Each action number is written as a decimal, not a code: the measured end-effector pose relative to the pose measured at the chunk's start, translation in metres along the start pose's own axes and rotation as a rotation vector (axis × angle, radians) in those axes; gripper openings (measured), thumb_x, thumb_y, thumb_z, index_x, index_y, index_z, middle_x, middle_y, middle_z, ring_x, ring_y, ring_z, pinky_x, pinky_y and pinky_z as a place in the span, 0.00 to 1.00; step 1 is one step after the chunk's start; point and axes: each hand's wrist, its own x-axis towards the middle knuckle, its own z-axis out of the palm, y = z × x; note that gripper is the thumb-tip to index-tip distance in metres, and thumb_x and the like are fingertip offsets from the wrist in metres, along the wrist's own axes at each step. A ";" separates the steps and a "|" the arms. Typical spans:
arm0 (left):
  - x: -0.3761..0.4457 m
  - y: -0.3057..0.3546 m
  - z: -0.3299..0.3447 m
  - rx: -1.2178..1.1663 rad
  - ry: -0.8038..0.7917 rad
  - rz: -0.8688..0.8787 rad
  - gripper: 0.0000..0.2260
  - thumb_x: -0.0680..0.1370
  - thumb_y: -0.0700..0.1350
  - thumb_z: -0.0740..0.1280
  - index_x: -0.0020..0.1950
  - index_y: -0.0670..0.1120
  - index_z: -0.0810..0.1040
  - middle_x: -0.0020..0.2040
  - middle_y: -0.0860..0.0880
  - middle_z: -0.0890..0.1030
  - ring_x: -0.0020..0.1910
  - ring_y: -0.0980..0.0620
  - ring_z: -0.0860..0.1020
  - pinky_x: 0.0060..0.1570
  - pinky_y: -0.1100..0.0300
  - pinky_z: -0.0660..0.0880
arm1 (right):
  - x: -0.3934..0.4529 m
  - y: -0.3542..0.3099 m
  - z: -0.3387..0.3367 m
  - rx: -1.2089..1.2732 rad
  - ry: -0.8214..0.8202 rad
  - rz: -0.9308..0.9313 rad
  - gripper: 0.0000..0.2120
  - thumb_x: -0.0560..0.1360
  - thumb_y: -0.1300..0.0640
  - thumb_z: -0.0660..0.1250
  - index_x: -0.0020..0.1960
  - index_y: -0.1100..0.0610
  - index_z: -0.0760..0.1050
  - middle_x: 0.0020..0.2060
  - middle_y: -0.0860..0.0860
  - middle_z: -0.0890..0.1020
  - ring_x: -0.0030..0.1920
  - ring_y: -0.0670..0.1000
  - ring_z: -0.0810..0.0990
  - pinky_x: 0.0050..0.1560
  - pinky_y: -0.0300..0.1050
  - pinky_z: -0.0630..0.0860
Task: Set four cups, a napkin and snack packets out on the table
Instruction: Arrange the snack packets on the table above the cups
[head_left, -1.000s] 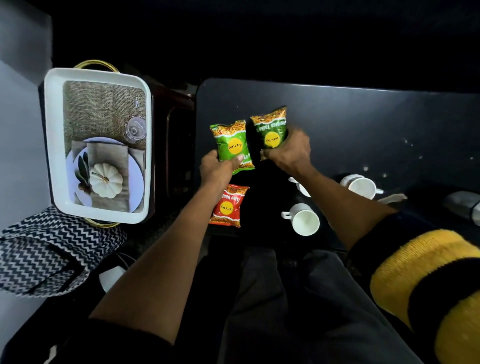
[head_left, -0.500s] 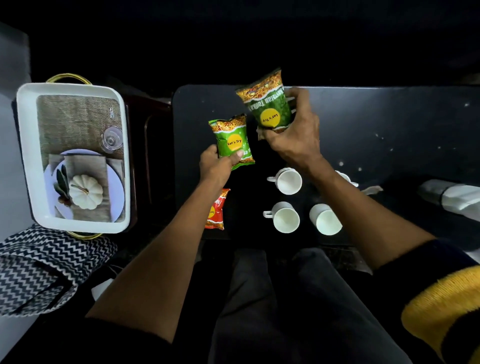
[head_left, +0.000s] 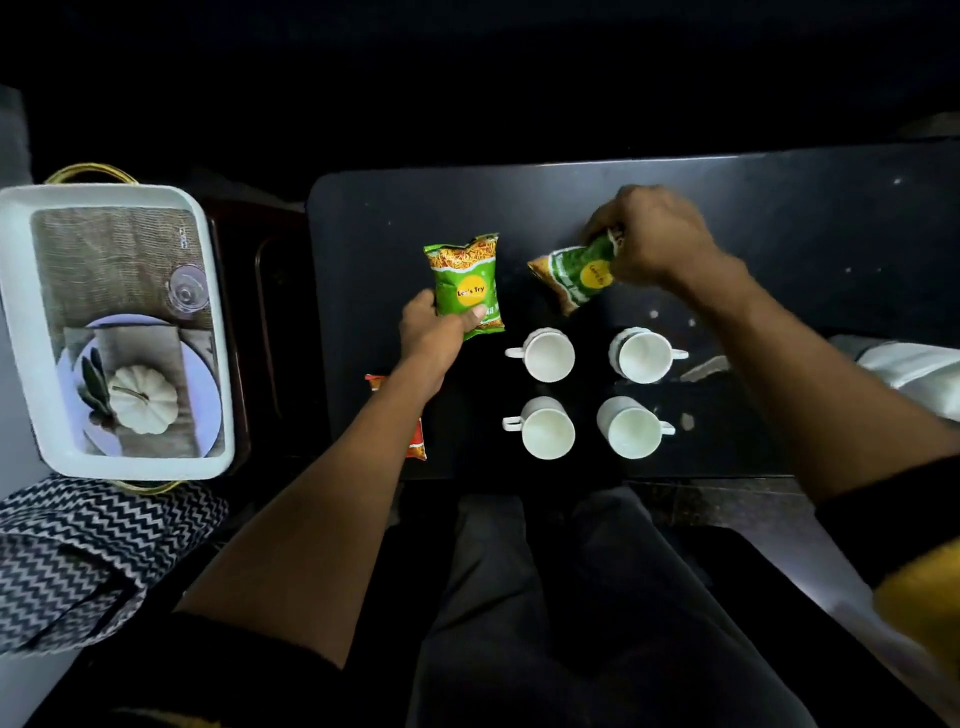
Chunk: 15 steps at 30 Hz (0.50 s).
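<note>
Crinkly foil, light and slippery: the right hand (head_left: 652, 241) pinches the tilted green packet (head_left: 576, 273) by one end; the left hand (head_left: 434, 332) clasps another packet's (head_left: 465, 283) lower edge on the surface (head_left: 779, 218).

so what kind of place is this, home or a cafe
Probably a home sitting area, though the room is too dark to be sure. A low black table stands at the seated person's knees, and beside it a white decorative tray holds a small white pumpkin.

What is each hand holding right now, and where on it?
Left hand pinches the upright green packet at its near lower edge. Right hand grips the tilted green packet by its far end.
</note>
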 end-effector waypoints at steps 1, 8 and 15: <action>0.000 0.000 0.003 0.007 -0.003 0.006 0.15 0.72 0.40 0.78 0.56 0.46 0.80 0.54 0.48 0.85 0.53 0.50 0.83 0.60 0.51 0.79 | 0.005 0.001 -0.001 -0.082 -0.025 -0.020 0.21 0.64 0.59 0.76 0.57 0.47 0.84 0.52 0.56 0.83 0.54 0.63 0.81 0.49 0.52 0.77; 0.009 0.007 0.025 0.098 -0.018 0.038 0.15 0.72 0.40 0.77 0.56 0.47 0.80 0.55 0.48 0.85 0.53 0.50 0.82 0.54 0.57 0.77 | 0.025 -0.010 0.021 -0.171 -0.014 -0.168 0.28 0.71 0.63 0.72 0.70 0.50 0.76 0.68 0.60 0.70 0.68 0.62 0.69 0.64 0.57 0.71; 0.028 0.011 0.036 0.164 -0.001 0.028 0.16 0.71 0.44 0.79 0.56 0.48 0.80 0.55 0.48 0.85 0.53 0.49 0.83 0.57 0.54 0.79 | -0.001 -0.007 0.048 0.193 0.257 0.151 0.32 0.66 0.51 0.69 0.69 0.56 0.70 0.64 0.55 0.72 0.64 0.56 0.72 0.64 0.54 0.73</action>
